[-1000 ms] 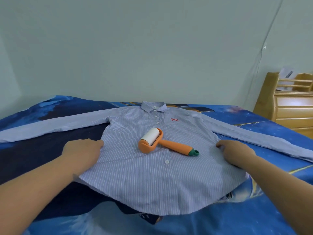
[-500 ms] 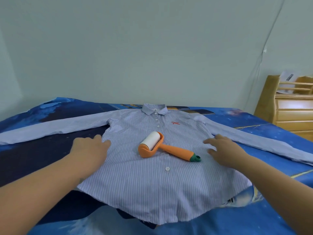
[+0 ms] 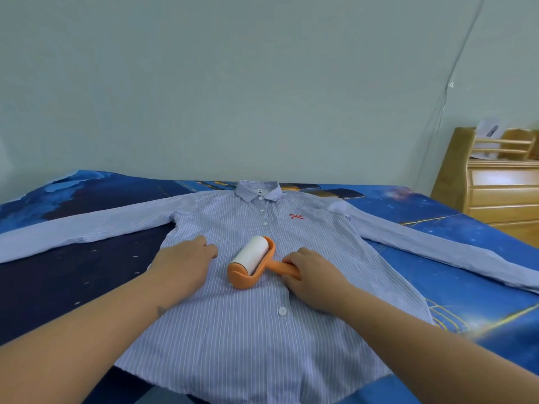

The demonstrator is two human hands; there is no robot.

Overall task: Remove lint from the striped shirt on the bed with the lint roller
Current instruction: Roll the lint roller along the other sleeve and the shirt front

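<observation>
The striped shirt (image 3: 239, 330) lies flat, front up & buttoned, on the bed (image 3: 455, 228), sleeves spread out to both sides, collar at the far end by the wall (image 3: 233, 83). The lint roller (image 3: 252, 263) lies on the shirt's chest area betw. the two hands: white roll end just right of the left hand, orange handle running under the right hand.

Right hand (image 3: 312, 275) rests on the handle w/ fingers curled over it; the handle's far end is hidden beneath the palm, so only the stretch next to the roll frame shows. Roller sits on the fabric, not lifted.

Left hand (image 3: 183, 263) lies palm down on the shirt, fingers straight and close together, tips pointing toward the roller, a small gap apart from it. It holds nothing, just presses on the cloth.

A white button sits on the placket just near-side of the right hand. A small red embroidered mark is on the chest, far side of the right hand. Well beyond the right hand, off the bed, stands a wooden cabinet (image 3: 495, 193) w/ papers on top.
</observation>
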